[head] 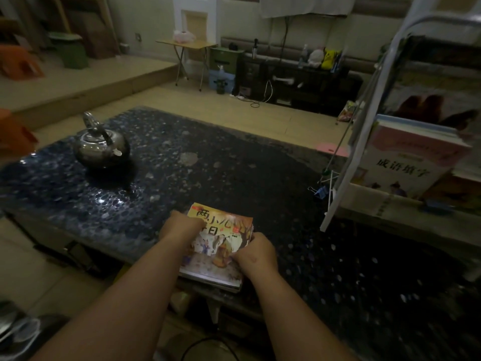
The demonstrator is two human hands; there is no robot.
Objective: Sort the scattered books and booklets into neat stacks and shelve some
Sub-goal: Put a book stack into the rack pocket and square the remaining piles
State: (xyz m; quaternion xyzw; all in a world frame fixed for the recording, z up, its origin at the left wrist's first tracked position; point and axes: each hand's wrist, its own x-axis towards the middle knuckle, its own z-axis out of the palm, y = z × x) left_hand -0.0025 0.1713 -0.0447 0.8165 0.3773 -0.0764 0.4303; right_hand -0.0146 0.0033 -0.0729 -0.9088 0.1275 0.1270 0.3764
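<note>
Orange-covered booklet stack [221, 228] held between left grip [180, 230] and right grip [256, 250].

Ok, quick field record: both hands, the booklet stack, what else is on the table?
left hand: holds left side of booklet stack
right hand: holds its right side
booklet stack: near edge of table, colourful cover up
kettle: far left, apart from stack
rack: right side, books in it
binder clip: blue, by rack's foot

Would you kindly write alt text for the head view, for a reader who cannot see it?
The left hand and right hand grip a stack of booklets at the near edge of a dark pebbled table. A metal kettle stands far left; a white rack holding books is at right.
</note>
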